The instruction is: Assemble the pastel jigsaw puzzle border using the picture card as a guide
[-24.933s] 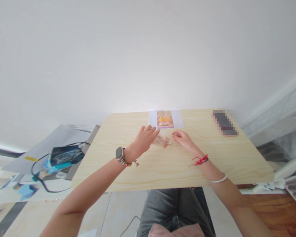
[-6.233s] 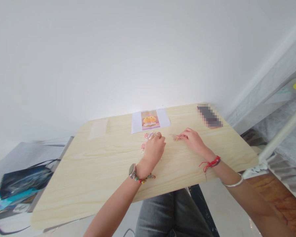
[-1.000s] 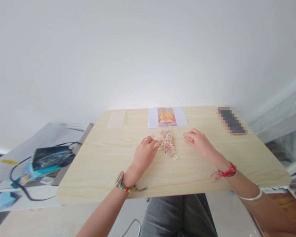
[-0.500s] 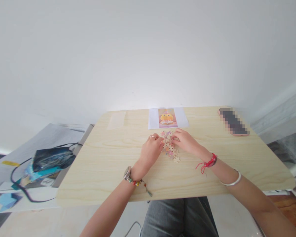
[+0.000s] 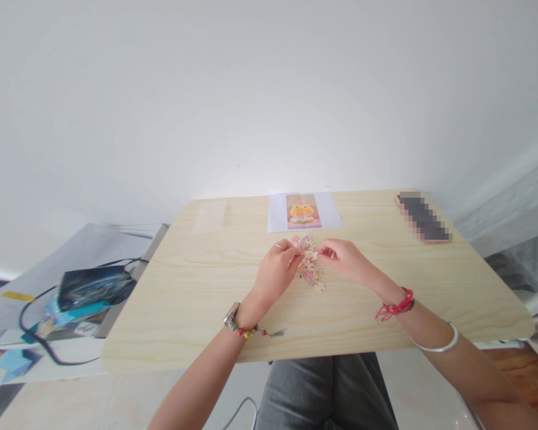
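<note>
A small heap of jigsaw pieces [image 5: 311, 275], pale with pink, purple and orange bits, lies loose on the wooden table [image 5: 197, 286]. My left hand [image 5: 278, 266] reaches over the heap's left side, thumb and forefinger pinched together; what is between them is too small to make out. From the right, my right hand [image 5: 344, 260] has its fingertips closed on a pale jigsaw piece at the heap's edge. The two sets of fingertips are close together. Just behind the heap lies a paper sheet [image 5: 275, 214] with a printed yellow cartoon figure.
A phone [image 5: 424, 218], its screen blurred out, lies at the table's back right. A thin translucent sheet [image 5: 210, 216] rests at the back left. Left of the table are a dark bag [image 5: 96, 288], a strap and papers on a lower surface. A white wall [image 5: 251, 95] stands behind.
My right hand has drawn back slightly to the right and toward me, its fingers now closed together. My left fingertips have shifted a little right over the heap.
</note>
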Demonstrator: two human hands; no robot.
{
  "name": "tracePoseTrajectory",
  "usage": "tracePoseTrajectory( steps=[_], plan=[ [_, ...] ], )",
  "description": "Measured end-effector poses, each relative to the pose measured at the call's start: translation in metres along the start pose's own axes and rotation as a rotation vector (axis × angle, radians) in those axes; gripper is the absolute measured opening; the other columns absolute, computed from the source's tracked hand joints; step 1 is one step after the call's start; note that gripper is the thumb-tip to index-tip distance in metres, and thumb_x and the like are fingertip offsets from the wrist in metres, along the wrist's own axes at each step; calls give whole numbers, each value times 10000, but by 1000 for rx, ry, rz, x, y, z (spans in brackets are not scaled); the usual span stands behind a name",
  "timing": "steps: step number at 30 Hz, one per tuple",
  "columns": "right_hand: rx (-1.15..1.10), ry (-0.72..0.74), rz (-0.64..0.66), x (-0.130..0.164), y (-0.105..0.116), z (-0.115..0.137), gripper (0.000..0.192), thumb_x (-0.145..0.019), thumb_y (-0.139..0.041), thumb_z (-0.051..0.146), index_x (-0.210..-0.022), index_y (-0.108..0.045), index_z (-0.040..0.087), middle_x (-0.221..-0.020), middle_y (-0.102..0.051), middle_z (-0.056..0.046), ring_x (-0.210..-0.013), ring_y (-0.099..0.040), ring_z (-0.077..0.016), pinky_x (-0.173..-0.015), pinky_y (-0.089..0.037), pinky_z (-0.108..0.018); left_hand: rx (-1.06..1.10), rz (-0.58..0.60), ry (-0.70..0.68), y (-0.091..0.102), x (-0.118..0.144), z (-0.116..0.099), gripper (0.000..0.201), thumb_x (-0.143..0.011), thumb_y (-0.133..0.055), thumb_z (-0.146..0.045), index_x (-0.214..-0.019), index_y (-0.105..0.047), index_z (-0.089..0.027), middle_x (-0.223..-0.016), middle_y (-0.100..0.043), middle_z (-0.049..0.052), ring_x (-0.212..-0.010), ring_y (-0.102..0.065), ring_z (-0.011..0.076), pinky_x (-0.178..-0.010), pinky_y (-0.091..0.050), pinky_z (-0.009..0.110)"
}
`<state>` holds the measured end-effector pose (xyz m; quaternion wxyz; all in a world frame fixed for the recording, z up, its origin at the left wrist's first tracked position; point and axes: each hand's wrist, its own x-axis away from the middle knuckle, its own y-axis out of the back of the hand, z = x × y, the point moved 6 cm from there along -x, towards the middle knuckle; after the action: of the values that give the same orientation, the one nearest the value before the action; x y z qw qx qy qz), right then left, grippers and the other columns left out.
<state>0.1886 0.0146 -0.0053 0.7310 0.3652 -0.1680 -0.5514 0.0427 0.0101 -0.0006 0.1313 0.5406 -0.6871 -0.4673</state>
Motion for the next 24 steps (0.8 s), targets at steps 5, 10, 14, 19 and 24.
tracePoseTrajectory(
  steps=[5,10,14,19,24],
  plan=[
    [124,131,-101,8,6,8,129,-822,-498,177,-716,-573,181,-665,-595,-2,-594,-524,-115,-565,-392,-232,-265,71,58,-5,5,5,164,-849,-491,-205,-799,-647,-198,-838,-570,51,-812,-541,171,-675,-452,269],
    [285,398,-307,31,18,30,174,-867,-461,167,-828,-627,202,-803,-653,-52,-746,-588,-149,-714,-457,-291,-212,144,52,-11,8,2,131,-816,-553,-199,-913,-641,-204,-886,-568,49,-826,-553,172,-734,-466,294],
    [256,512,-432,45,25,41,170,-842,-503,132,-868,-642,228,-836,-681,-33,-795,-618,-146,-792,-485,-310,126,23,-93,3,9,-17,202,-852,-509,-216,-1030,-606,-216,-884,-566,37,-850,-553,145,-770,-463,272],
    [182,540,-491,50,31,45,183,-821,-524,100,-854,-650,229,-819,-694,-26,-778,-633,-138,-772,-510,-299,260,-36,-181,14,9,-33,158,-856,-501,-209,-953,-623,-186,-865,-579,41,-839,-555,137,-776,-459,276],
    [166,534,-482,52,29,43,177,-810,-538,98,-832,-654,229,-816,-697,-27,-771,-634,-140,-735,-513,-290,270,6,-157,11,12,-35,170,-821,-564,-259,-966,-618,-189,-876,-585,42,-838,-559,149,-765,-468,285]
  ],
)
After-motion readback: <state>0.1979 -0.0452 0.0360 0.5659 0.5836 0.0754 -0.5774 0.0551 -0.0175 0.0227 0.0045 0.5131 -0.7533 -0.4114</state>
